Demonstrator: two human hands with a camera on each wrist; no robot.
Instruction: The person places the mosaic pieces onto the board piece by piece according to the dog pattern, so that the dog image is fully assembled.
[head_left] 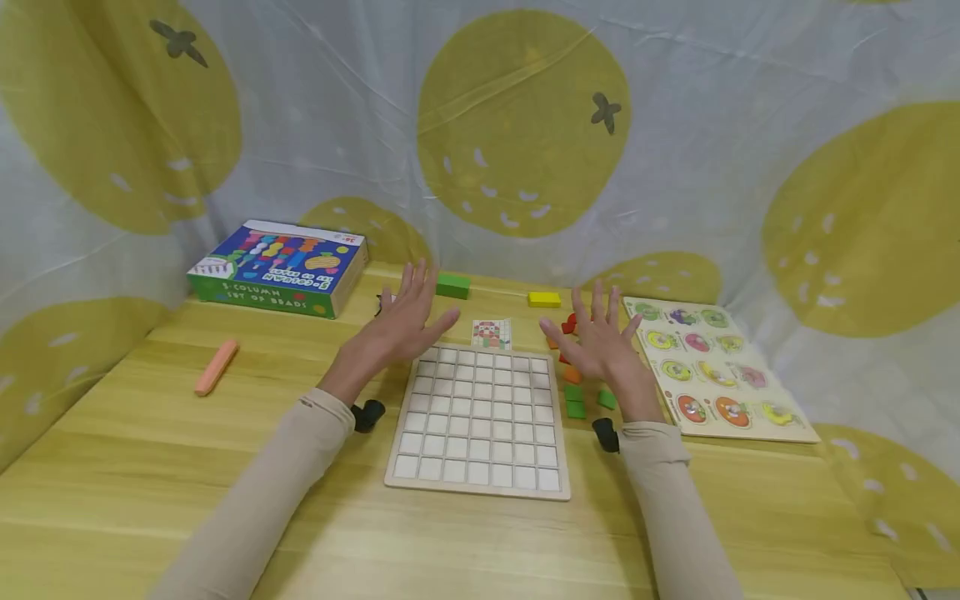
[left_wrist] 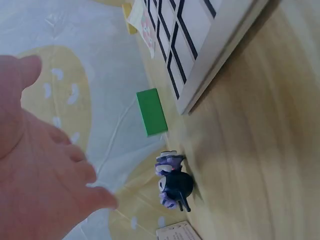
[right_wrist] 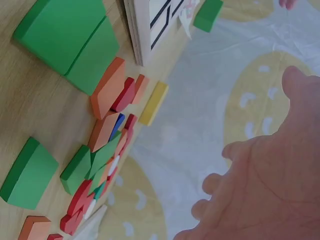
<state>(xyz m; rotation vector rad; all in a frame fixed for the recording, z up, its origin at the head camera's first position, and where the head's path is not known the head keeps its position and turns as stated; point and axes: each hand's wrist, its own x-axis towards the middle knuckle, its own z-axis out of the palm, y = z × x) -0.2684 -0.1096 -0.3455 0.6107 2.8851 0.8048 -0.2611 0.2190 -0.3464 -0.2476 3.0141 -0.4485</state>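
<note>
Both hands hover apart over the table with fingers spread, holding nothing. My left hand (head_left: pixel 399 321) is above the far left corner of a wooden grid board (head_left: pixel 480 492) with white squares. Past that hand lie a green block (head_left: pixel 453 286) and, in the left wrist view, a small dark figurine (left_wrist: pixel 177 184). My right hand (head_left: pixel 600 346) hangs over loose coloured pieces to the right of the board. Among them are green pieces (right_wrist: pixel 31 172), orange pieces (right_wrist: pixel 108 90) and red pieces (right_wrist: pixel 80 197). A small picture card (head_left: pixel 491 334) touches the board's far edge.
A blue bead-set box (head_left: pixel 281 262) stands at the back left, with an orange stick (head_left: pixel 217 367) in front of it. A yellow block (head_left: pixel 543 299) lies at the back. To the right is a fruit puzzle board (head_left: pixel 712 367). A patterned curtain (head_left: pixel 675 167) hangs behind the table.
</note>
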